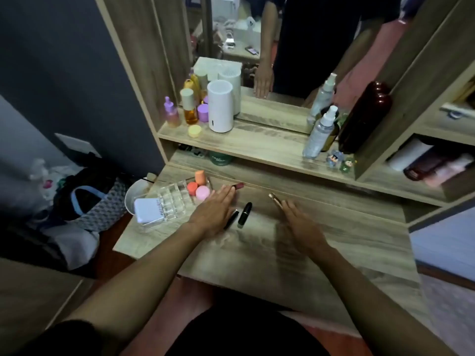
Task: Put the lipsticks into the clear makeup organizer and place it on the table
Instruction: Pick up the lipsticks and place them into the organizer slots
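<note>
faint lettering on white box (148,210), green jar label (220,158), neither readable

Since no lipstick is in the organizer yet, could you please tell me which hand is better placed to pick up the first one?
Probably the left hand: it lies flat beside the two black lipstick tubes and next to the clear plastic makeup organizer. The right hand only nears the gold lipstick tube, farther from the organizer.

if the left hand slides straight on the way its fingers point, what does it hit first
Most likely the dark red lipstick, lying just past the fingertips of the left hand. Whether they already touch is unclear from this view.
</note>
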